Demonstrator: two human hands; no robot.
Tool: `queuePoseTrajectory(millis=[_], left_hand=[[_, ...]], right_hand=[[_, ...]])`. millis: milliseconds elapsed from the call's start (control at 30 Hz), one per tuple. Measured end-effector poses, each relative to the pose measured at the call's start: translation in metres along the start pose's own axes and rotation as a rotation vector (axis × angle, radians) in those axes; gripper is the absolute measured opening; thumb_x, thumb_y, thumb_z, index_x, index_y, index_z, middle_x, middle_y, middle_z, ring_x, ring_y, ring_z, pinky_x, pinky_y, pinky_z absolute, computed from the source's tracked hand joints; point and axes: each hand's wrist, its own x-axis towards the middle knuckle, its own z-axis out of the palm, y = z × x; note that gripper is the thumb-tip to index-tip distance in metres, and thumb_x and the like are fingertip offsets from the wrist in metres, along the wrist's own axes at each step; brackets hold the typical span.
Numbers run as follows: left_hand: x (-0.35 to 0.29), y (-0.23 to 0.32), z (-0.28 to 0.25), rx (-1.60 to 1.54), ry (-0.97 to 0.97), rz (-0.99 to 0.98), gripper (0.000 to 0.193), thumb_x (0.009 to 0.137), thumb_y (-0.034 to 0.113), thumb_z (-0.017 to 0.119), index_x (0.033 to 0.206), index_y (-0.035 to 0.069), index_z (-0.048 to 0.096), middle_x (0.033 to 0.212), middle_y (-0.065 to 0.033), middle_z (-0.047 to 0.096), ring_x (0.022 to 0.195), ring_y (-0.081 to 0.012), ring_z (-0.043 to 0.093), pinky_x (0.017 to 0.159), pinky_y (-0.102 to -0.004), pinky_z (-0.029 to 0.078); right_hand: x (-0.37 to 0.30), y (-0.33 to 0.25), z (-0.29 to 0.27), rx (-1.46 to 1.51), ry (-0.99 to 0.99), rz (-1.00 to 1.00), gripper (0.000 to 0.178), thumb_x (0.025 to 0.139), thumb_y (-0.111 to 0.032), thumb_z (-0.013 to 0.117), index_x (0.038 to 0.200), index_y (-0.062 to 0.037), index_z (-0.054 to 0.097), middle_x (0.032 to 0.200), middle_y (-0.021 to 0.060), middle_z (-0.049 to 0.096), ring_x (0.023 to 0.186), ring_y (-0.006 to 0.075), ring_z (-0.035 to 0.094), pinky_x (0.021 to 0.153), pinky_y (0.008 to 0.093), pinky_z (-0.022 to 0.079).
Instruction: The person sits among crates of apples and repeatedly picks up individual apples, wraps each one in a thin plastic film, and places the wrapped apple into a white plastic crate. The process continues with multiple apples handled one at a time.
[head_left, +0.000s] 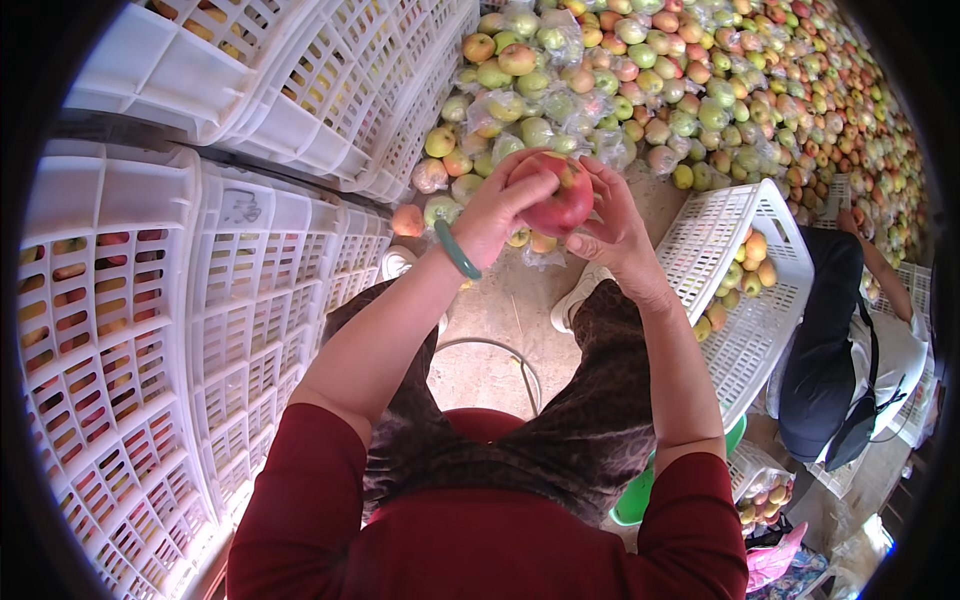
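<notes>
An apple heap (690, 70) spreads beyond the open white crate (705, 240); stacked crates (245, 205) stand well left of it. Nearer its left, the left hand (497, 208) and right hand (625, 232) curl around and hold one red apple (562, 208).

Tally. Wearer's hands: 2 (left hand (488, 220), right hand (622, 240)). Red apple (562, 208), held: 1. Piled apples (690, 75): too many to count. White slatted crates (265, 190), left side: at least 2. Tilted white crate (690, 250), right: 1. Green bangle (456, 250): 1. Wearer's shoes (577, 297): 2. Co-worker (815, 365): 1. Looped hose (527, 372): 1.
</notes>
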Motion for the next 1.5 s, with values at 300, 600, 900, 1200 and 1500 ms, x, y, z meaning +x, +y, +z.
queuePoseTrajectory(millis=[300, 600, 900, 1200, 1500], left_hand=[[-0.001, -0.005, 0.006, 0.862, 0.169, 0.635, 0.100, 0.057, 0.020, 0.082, 0.139, 0.009, 0.024, 0.126, -0.0150, 0.036, 0.117, -0.0256, 0.041, 0.100, -0.0369, 0.034], [-0.002, 0.000, -0.004, 0.562, -0.014, 0.443, 0.114, 0.052, 0.016, 0.084, 0.142, 0.007, 0.015, 0.134, -0.0145, 0.031, 0.125, -0.0268, 0.033, 0.104, -0.0377, 0.029], [-0.030, 0.004, 0.014, 0.642, 0.085, 0.538, 0.121, 0.050, 0.021, 0.088, 0.143, 0.007, 0.011, 0.131, -0.0177, 0.037, 0.123, -0.0253, 0.038, 0.103, -0.0372, 0.031], [-0.060, 0.023, 0.016, 0.058, 0.038, 0.325, 0.067, 0.093, 0.044, 0.041, 0.142, 0.006, 0.015, 0.128, -0.0226, 0.043, 0.116, -0.0278, 0.046, 0.101, -0.0394, 0.033], [-0.092, 0.032, 0.009, -0.107, 0.067, 0.199, 0.065, 0.093, 0.048, 0.037, 0.135, -0.001, 0.031, 0.126, -0.0229, 0.045, 0.111, -0.0295, 0.051, 0.098, -0.0406, 0.038]], right_hand=[[0.005, 0.016, 0.006, 0.074, -0.019, -0.101, 0.098, 0.062, -0.006, 0.082, 0.139, -0.0123, 0.023, 0.135, 0.0073, 0.034, 0.120, 0.0199, 0.042, 0.096, 0.0341, 0.042], [0.002, 0.010, 0.008, -0.008, 0.065, -0.179, 0.093, 0.062, 0.011, 0.073, 0.139, -0.0121, 0.025, 0.133, 0.0085, 0.036, 0.121, 0.0208, 0.041, 0.096, 0.0338, 0.043], [-0.006, 0.006, 0.013, 0.144, -0.003, -0.155, 0.086, 0.065, 0.009, 0.071, 0.138, -0.0101, 0.028, 0.134, 0.0094, 0.038, 0.121, 0.0219, 0.041, 0.101, 0.0364, 0.036], [-0.017, 0.017, 0.000, 0.669, -0.110, 0.065, 0.071, 0.075, -0.012, 0.068, 0.135, -0.0047, 0.032, 0.132, 0.0117, 0.042, 0.122, 0.0301, 0.042, 0.100, 0.0435, 0.038], [-0.019, 0.028, 0.013, 0.801, -0.224, 0.189, 0.063, 0.085, -0.038, 0.051, 0.132, 0.0014, 0.034, 0.122, 0.0240, 0.049, 0.097, 0.0409, 0.059, 0.080, 0.0450, 0.053]])
